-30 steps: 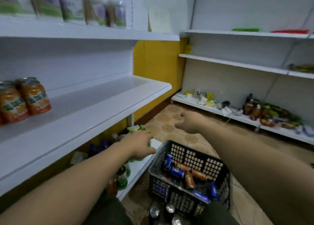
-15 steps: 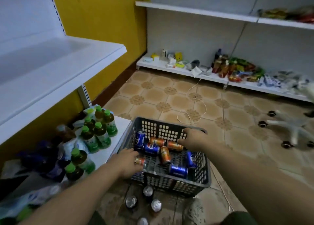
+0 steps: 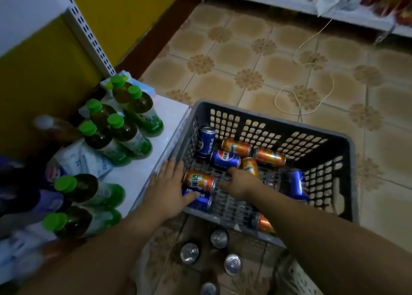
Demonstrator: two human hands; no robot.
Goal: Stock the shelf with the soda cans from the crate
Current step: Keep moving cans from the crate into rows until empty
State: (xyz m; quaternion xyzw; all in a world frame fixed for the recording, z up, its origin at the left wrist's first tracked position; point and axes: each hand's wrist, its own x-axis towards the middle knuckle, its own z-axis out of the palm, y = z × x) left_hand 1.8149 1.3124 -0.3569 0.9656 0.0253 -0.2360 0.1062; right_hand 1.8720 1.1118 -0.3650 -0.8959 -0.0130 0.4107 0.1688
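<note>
View from a head-worn camera, looking down into a dark grey plastic crate (image 3: 334, 147) on a tiled floor (image 3: 256, 56), its left side just beside a low white shelf (image 3: 165, 116). Soda cans lie loose on their sides in the crate, some blue Pepsi and some orange, and one upright Pepsi can (image 3: 206, 143) stands in the far left corner. Both bare arms reach in from the bottom of the frame. The left hand (image 3: 168, 186) lies flat at the crate's near left corner with its fingers straight and spread. Its thumb rests on a blue Pepsi can (image 3: 198, 202) and its fingers lie alongside an orange can (image 3: 199, 181); it grasps nothing. The right hand (image 3: 242, 184) reaches into the middle of the crate, forefinger and thumb stretched out around nothing, pointing toward another blue can (image 3: 225, 159). Its other fingers are hidden behind the hand. Green-capped bottles (image 3: 124, 129) crowd the low shelf. Three more cans (image 3: 217, 237) stand upright on the floor in front of the crate, and a white cable (image 3: 312, 94) loops across the tiles. This looks like the picking step, with no can lifted yet. The next move likely calls for each hand to curl round a can, lift it clear of the crate wall, turn it upright and carry it to the shelf's free space, which is not in view.
</note>
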